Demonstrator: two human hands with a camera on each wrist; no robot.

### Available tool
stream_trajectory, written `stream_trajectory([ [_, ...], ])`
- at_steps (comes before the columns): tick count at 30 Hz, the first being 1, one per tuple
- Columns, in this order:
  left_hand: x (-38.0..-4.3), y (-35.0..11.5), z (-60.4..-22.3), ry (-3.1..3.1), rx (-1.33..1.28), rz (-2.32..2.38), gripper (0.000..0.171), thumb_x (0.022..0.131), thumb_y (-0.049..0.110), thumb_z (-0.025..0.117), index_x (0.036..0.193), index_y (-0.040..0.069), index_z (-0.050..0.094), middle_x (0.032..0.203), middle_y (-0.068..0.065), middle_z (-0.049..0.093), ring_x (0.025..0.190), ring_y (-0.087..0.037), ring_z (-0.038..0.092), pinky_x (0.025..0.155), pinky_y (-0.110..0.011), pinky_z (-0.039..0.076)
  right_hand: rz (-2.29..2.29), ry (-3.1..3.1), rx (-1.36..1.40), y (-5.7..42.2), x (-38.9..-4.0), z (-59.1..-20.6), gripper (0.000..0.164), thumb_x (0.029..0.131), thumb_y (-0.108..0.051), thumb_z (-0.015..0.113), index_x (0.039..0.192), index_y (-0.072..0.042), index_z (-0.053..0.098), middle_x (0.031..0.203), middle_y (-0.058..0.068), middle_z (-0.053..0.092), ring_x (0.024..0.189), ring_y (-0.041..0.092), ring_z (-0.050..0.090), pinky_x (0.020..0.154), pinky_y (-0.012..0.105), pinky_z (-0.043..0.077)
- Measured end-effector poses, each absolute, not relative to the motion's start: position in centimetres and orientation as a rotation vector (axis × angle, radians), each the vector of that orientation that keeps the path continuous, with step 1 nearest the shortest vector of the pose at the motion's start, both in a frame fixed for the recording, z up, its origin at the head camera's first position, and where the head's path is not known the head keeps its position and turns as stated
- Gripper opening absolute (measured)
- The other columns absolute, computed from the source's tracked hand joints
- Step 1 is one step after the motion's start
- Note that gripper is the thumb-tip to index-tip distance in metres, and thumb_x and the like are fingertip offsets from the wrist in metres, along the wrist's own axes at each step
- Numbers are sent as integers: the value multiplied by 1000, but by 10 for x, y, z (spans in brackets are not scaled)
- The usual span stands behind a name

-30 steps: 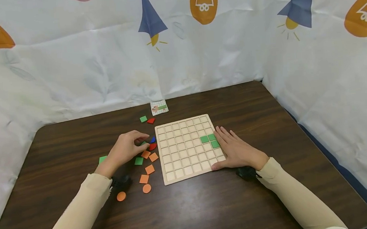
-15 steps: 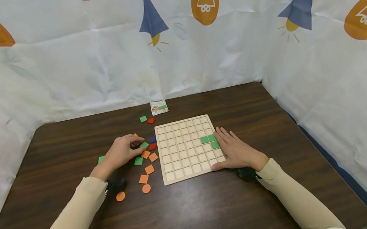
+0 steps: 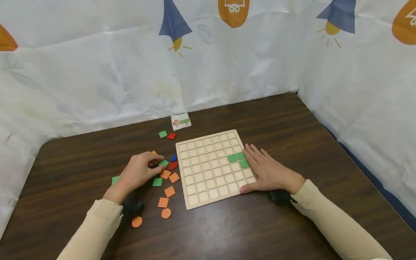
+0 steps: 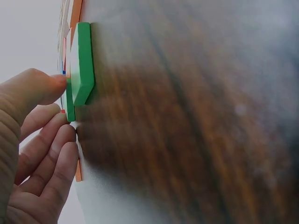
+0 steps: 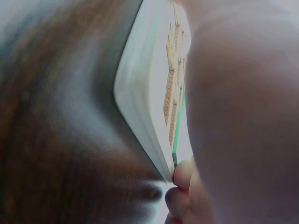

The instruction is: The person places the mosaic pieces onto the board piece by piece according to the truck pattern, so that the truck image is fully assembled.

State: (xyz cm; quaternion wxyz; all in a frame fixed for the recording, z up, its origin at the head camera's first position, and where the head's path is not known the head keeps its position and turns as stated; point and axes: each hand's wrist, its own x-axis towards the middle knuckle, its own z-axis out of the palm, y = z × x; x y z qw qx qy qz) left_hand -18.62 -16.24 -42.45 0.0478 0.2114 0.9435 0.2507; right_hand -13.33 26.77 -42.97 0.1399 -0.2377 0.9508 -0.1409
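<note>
Left of the wooden grid board (image 3: 198, 205), my left hand (image 3: 135, 172) pinches a green square tile (image 3: 164, 163) between thumb and fingertips, low at the table. In the left wrist view that green tile (image 4: 70, 100) shows edge-on at the thumb, behind a nearer green tile (image 4: 84, 65). My right hand (image 3: 270, 173) lies with straight fingers along the board's right edge, its thumb at the near right corner. Three green tiles (image 3: 232, 158) sit in grid cells beside its fingers. The right wrist view shows the board's thick rim (image 5: 140, 93) close to the palm.
Around the left hand lie several orange squares (image 3: 174, 177), two orange discs (image 3: 166, 213), a red piece (image 3: 173, 165), a blue piece (image 3: 173, 158) and a green square (image 3: 157, 182). Farther back are another green square (image 3: 163, 134), a red piece (image 3: 171, 136) and a printed pattern card (image 3: 181, 122).
My left hand has drawn slightly left, so more of the pinched green tile and an orange piece behind the hand now show. My right hand and the board stay put.
</note>
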Motion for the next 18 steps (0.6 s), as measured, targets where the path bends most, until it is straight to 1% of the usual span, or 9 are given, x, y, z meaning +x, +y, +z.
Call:
stream_trajectory([
  [11,-187,-163,-426,2871,635,780,33,97,17,70,127,4,73,108,-11,73,98,-26,69,86,-47,60,-406,2749,-688,268,-133,-429,130,80,-82,66,166,-3,8,175,19,4,164,37,4,131,62,15],
  [18,-187,-163,-426,2875,631,774,34,97,19,72,127,4,73,108,-12,72,99,-27,69,87,-47,59,-401,2752,-687,267,-134,-430,131,80,-82,66,166,-4,7,175,18,3,164,37,4,130,62,15],
])
